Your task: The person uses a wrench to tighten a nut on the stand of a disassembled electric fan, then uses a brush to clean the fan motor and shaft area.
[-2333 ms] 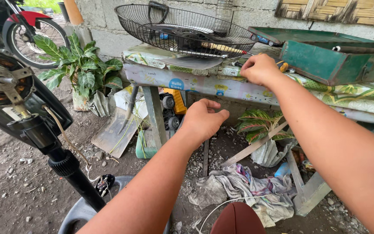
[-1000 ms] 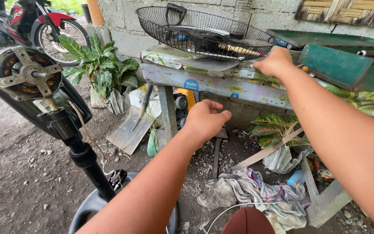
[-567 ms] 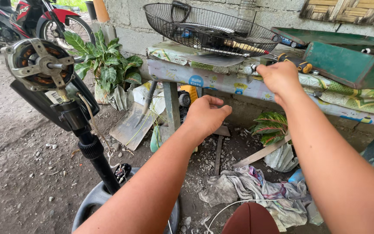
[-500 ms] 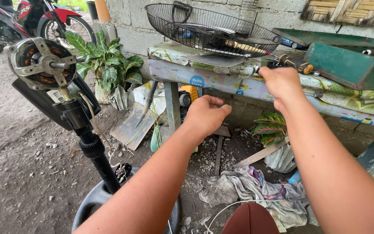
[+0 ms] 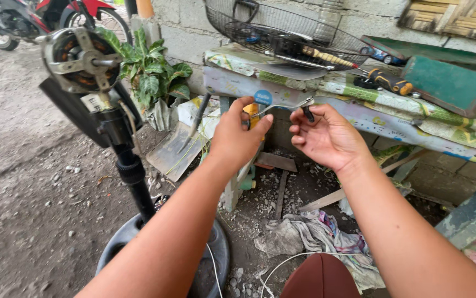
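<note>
My left hand (image 5: 238,138) and my right hand (image 5: 329,138) are held close together in front of the bench. A thin pale wire (image 5: 282,106) runs between them. The left fingers pinch one end; the right thumb and forefinger pinch the other end, where a small black piece (image 5: 308,115) hangs. To the left stands a bare fan motor (image 5: 80,58) on a black pole (image 5: 133,176), which rises from a round dark base (image 5: 122,245).
A wire fan grille (image 5: 287,36), screwdrivers (image 5: 387,81) and a green metal box (image 5: 447,83) lie on the cloth-covered bench (image 5: 359,105). A potted plant (image 5: 149,69) and a motorbike (image 5: 28,16) are at back left. Rags (image 5: 315,237) lie on the dirt below.
My right hand has come down off the bench top and met the left hand, and both now hold the thin wire. The fan motor appears further right in view.
</note>
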